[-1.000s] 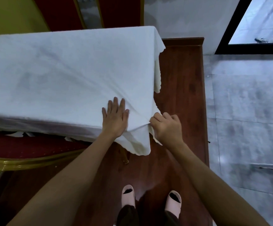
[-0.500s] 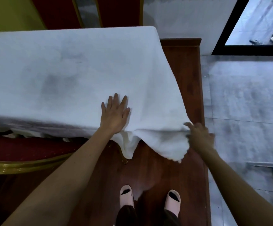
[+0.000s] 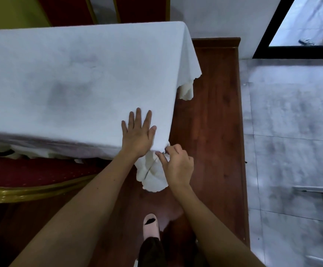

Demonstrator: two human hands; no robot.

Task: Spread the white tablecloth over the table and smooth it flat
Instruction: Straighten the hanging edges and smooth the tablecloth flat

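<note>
Head view: white fabric tablecloth (image 3: 83,78) draped over table, tabletop hidden; left hand (image 3: 138,136) splayed flat near corner; right hand (image 3: 178,165) pinching hanging corner; left edge cut off

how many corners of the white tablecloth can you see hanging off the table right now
2. One corner hangs at the near right of the tablecloth, pinched by the right hand beside the flat left hand. The other corner hangs farther along the right edge. The remaining corners are out of view.
</note>
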